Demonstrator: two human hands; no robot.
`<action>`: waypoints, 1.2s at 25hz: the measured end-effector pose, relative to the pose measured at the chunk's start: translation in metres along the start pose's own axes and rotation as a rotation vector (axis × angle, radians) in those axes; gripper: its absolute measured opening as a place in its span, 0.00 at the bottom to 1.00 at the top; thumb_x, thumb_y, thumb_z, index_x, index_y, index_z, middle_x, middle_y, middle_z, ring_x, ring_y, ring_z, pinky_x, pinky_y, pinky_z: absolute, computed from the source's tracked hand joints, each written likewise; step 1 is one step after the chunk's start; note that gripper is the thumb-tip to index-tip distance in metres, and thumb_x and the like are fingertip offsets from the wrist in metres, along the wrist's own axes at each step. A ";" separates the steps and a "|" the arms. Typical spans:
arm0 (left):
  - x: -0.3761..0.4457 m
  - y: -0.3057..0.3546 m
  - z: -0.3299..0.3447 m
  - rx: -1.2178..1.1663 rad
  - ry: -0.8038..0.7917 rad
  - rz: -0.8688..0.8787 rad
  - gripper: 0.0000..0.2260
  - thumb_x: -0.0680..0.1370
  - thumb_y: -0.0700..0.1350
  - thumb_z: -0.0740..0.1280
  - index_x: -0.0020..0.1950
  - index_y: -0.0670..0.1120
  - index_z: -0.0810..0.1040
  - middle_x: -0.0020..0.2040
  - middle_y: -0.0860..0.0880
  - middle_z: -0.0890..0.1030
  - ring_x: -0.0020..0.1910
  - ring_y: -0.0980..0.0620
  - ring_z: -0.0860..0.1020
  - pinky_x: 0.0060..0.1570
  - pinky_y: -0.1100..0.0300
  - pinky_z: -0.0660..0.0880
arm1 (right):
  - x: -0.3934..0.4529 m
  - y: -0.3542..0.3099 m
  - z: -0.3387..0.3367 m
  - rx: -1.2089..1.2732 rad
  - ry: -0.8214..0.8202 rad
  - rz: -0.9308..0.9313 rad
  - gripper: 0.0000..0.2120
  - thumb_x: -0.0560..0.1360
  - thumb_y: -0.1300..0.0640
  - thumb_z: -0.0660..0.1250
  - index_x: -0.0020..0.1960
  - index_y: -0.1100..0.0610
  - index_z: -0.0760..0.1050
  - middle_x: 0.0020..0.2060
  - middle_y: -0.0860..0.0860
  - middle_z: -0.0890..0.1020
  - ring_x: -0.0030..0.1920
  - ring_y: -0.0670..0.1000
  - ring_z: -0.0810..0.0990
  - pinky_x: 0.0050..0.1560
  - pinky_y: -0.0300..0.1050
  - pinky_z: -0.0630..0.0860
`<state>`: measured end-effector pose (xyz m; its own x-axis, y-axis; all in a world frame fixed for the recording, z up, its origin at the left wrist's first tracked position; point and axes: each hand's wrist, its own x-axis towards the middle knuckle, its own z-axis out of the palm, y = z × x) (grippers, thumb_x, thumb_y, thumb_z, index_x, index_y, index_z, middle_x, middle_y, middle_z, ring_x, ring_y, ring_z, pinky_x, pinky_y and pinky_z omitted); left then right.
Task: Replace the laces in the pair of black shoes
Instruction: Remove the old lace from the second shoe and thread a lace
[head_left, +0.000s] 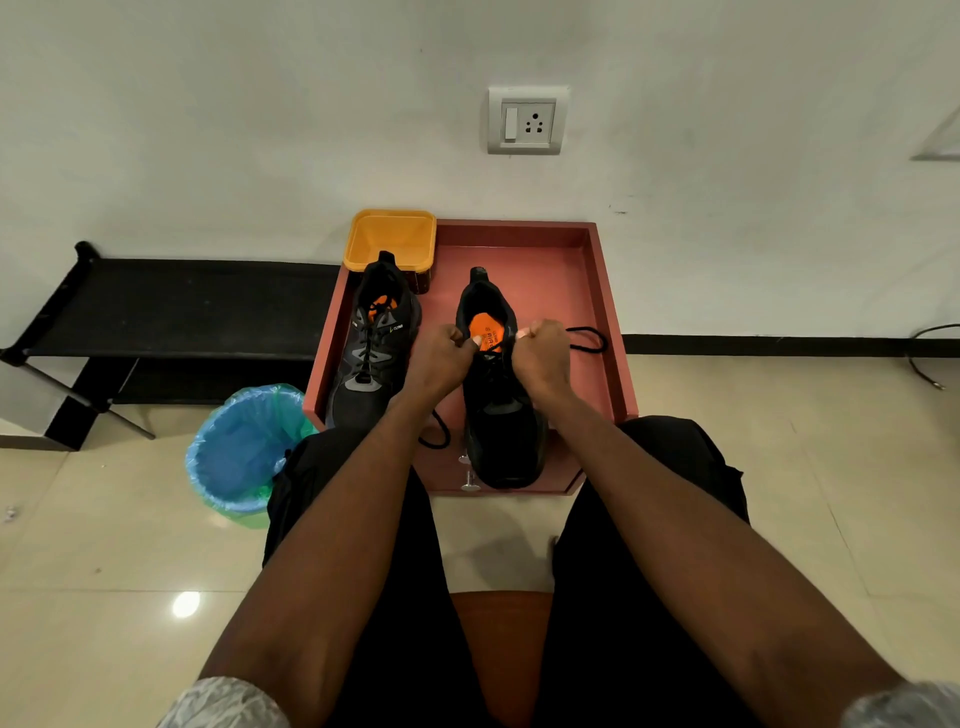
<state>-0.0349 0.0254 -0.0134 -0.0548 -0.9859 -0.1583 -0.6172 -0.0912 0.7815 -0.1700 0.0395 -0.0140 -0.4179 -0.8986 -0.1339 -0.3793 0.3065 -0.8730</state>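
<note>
Nearest: person's knees in black trousers, both forearms reaching fwd over them to a red tray (597, 291) on the floor. On the tray's near part sits the right shoe (501, 421), toe toward the person, heel far, orange insole showing. Both hands work at its top eyelets: left hand (439, 364) is curled, pinching one end of the black lace (589, 340) just left of the shoe's opening; right hand (540, 358) is curled on the other end just right of it, w/ slack looping off to the right across the tray; another loop lies on the tray near the left wrist. Step in hand, as I read it: pulling the lace snug thru the upper eyelets of this shoe, lacing approx. done below. Next move prob. calls for even tension on both ends, then crossing them to tie, w/o dragging the shoe. Left shoe (371, 353) stands just beside, on the tray's left side, already laced, so task looks well along. Small metal bits lie at the tray's near edge by the toe; can't tell what. Room: tray floor right of the shoe is free for the lace; tray walls limit sideways pull. Far left corner holds a yellow tub (392, 234), touching the left shoe's heel. Left of the tray: blue-lined bin (244, 447), then a black rack (171, 306) by the wall.
</note>
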 end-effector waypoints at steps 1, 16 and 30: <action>0.000 0.000 -0.001 0.000 -0.004 0.007 0.13 0.80 0.50 0.67 0.43 0.41 0.74 0.39 0.41 0.79 0.39 0.44 0.77 0.39 0.55 0.70 | 0.004 0.002 0.001 0.140 0.028 0.137 0.03 0.72 0.65 0.59 0.44 0.63 0.71 0.44 0.58 0.75 0.40 0.56 0.75 0.35 0.47 0.69; -0.001 0.003 0.005 0.019 0.017 -0.022 0.11 0.81 0.48 0.64 0.40 0.45 0.71 0.34 0.48 0.73 0.32 0.50 0.70 0.31 0.57 0.65 | -0.006 0.005 -0.001 -0.752 -0.226 -0.524 0.16 0.76 0.63 0.64 0.63 0.59 0.77 0.75 0.58 0.62 0.74 0.60 0.58 0.69 0.60 0.63; 0.000 0.000 0.004 0.015 0.016 0.022 0.15 0.81 0.48 0.65 0.36 0.45 0.70 0.42 0.37 0.81 0.36 0.45 0.77 0.34 0.55 0.70 | 0.006 -0.005 -0.016 -0.331 0.065 -0.296 0.17 0.76 0.64 0.64 0.63 0.58 0.77 0.70 0.59 0.68 0.68 0.59 0.69 0.67 0.58 0.72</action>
<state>-0.0383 0.0265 -0.0156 -0.0558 -0.9897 -0.1316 -0.6275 -0.0678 0.7757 -0.1840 0.0379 -0.0025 -0.2986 -0.9443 0.1381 -0.7298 0.1327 -0.6706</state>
